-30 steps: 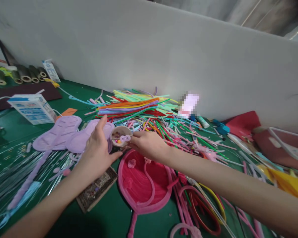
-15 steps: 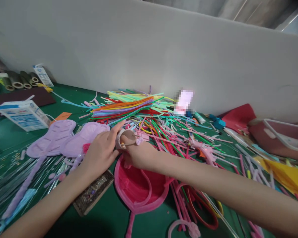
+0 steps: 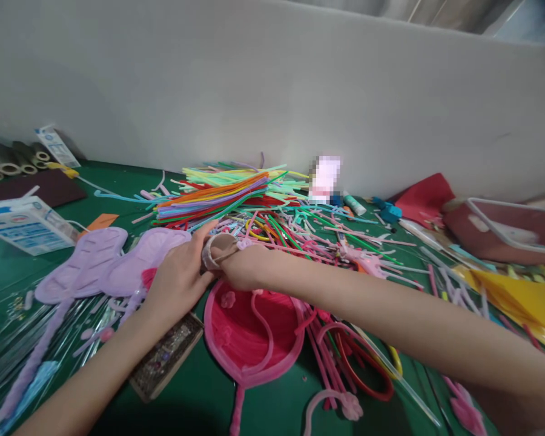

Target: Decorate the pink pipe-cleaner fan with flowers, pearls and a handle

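Observation:
My left hand (image 3: 179, 281) is closed around a small, round, pale thing with a whitish rim (image 3: 209, 253), like a roll or a little open pot; its kind is not clear. My right hand (image 3: 243, 266) reaches across to it, with its fingertips inside or behind the rim and hidden. A tiny lilac piece (image 3: 244, 243) shows by my right hand. Just below both hands lies a red fan-shaped piece (image 3: 279, 321) edged in pink pipe cleaner, with a pink flower (image 3: 227, 299) on it. Two lilac butterfly-wing shapes (image 3: 84, 263) lie left of my left hand.
Behind my hands lies a heap of coloured pipe cleaners (image 3: 213, 203). A brown tray of beads (image 3: 168, 357) sits below my left forearm. Red-handled scissors (image 3: 363, 378) lie at right, a pink bin (image 3: 504, 233) farther right. A drink carton (image 3: 29, 224) stands at left.
The view has shifted a little, so most things sit farther left. My right hand has moved up off the fan shape, and the pink flower on it now shows. My left hand keeps its hold.

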The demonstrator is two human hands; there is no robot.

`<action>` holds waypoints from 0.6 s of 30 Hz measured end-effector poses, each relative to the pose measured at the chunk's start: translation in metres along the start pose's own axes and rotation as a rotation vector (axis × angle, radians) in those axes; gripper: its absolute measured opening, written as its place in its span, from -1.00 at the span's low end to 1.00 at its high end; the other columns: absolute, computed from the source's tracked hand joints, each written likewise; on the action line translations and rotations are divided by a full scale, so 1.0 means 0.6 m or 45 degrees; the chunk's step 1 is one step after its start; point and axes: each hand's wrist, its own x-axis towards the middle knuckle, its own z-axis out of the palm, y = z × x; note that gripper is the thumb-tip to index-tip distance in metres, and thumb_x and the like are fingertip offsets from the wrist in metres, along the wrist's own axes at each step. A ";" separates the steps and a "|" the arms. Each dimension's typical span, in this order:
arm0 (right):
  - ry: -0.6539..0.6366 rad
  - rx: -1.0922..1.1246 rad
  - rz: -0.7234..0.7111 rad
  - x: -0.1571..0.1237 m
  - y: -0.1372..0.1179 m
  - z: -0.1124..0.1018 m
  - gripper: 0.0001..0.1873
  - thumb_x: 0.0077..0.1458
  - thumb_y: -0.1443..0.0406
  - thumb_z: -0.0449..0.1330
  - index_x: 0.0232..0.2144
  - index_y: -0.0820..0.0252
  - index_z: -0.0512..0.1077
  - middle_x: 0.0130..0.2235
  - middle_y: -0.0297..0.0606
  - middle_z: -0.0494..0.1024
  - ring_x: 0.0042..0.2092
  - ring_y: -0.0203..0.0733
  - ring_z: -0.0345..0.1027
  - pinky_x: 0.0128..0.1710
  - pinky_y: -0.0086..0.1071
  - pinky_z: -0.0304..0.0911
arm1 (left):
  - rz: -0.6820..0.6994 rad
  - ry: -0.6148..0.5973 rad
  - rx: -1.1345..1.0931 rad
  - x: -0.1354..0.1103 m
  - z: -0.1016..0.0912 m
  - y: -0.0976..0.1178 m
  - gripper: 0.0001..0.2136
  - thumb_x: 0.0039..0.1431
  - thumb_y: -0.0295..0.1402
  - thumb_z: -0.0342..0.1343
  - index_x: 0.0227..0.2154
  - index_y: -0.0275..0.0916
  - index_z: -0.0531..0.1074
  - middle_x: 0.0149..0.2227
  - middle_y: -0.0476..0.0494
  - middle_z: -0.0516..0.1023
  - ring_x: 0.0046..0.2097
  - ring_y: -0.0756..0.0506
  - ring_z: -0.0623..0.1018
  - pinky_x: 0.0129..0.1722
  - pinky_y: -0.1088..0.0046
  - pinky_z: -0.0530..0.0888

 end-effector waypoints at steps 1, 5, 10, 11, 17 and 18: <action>-0.017 -0.003 0.000 -0.005 0.000 -0.004 -0.52 0.12 0.39 0.25 0.11 0.13 0.40 0.00 -0.09 0.60 -0.08 -0.09 0.55 -0.14 -0.32 0.42 | -0.031 0.001 -0.011 0.000 -0.001 -0.001 -0.35 0.13 -0.36 0.07 0.29 -0.20 0.03 0.02 -0.29 0.57 -0.01 -0.31 0.60 -0.15 0.19 0.51; -0.054 -0.006 0.007 -0.026 0.005 -0.023 -0.68 0.19 0.47 0.09 -0.02 0.36 0.47 -0.09 0.06 0.61 -0.13 -0.03 0.56 -0.20 -0.29 0.42 | -0.187 0.029 -0.080 -0.003 -0.004 0.000 -0.33 0.12 -0.31 0.11 0.29 -0.19 0.03 -0.02 -0.26 0.59 -0.03 -0.30 0.62 -0.20 0.23 0.53; 0.002 0.036 0.017 -0.063 -0.003 -0.037 -0.72 0.18 0.39 0.10 -0.07 0.37 0.47 -0.10 0.04 0.59 -0.12 -0.03 0.53 -0.16 -0.26 0.42 | -0.170 0.046 -0.110 -0.005 -0.008 -0.009 -0.34 0.10 -0.35 0.09 0.27 -0.19 0.05 0.07 -0.24 0.55 0.02 -0.26 0.60 -0.09 0.23 0.53; 0.033 0.041 0.028 -0.074 -0.009 -0.036 -0.69 0.20 0.39 0.08 -0.03 0.37 0.45 -0.03 0.06 0.55 -0.10 -0.03 0.52 -0.15 -0.25 0.43 | -0.137 0.062 -0.089 -0.006 -0.010 -0.011 -0.34 0.09 -0.37 0.08 0.27 -0.21 0.06 0.10 -0.26 0.52 0.05 -0.26 0.58 -0.05 0.21 0.52; 0.298 -0.024 -0.050 -0.114 -0.046 -0.008 -0.55 0.25 0.40 -0.03 0.17 0.33 0.26 0.21 0.16 0.34 0.13 0.07 0.35 -0.14 -0.17 0.48 | 0.129 0.279 0.245 -0.013 -0.041 -0.003 -0.30 0.05 -0.55 -0.01 0.30 -0.15 0.05 0.15 -0.21 0.46 0.12 -0.26 0.50 0.10 0.15 0.44; 0.330 -0.009 -0.071 -0.111 -0.046 -0.002 -0.52 0.25 0.41 -0.03 0.20 0.30 0.22 0.22 0.12 0.33 0.16 0.02 0.32 -0.09 -0.20 0.47 | 0.166 0.302 0.276 -0.014 -0.044 0.002 -0.29 0.05 -0.57 -0.02 0.31 -0.15 0.03 0.15 -0.21 0.46 0.12 -0.25 0.50 0.10 0.15 0.43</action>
